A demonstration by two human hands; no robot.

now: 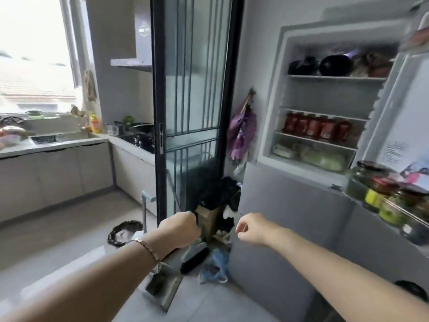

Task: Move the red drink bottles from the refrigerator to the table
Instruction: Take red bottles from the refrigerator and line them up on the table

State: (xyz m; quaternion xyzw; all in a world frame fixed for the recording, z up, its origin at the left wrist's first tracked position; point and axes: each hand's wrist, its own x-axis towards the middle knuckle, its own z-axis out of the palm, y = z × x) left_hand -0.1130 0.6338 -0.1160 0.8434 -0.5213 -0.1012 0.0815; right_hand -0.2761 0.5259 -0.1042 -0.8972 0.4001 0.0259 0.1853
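Standing at the start of the fetching step, the person faces a kitchen with the countertop (69, 141) on the left and a dark-framed glass door (192, 89) in the middle. A round sticker (144, 30) on the grey unit above the counter is too blurred to read. Low in the view, the left hand (180, 228) is loosely curled with nothing seen in it, and near it the right hand (249, 228) is likewise curled and empty. Up and to the right the refrigerator (274, 112) stands open. The red drink bottles (313, 126) sit in a row on a lower shelf, just above the vegetable drawer and well apart from both hands. No bottle is in hand, so the next move likely calls for raising a hand to that shelf and closing it round an end bottle without knocking its neighbours. The bottle labels, the printed sheet (394, 152) on the open door and the jars (383, 194) below it carry writing too smeared to read. The table is not in view.
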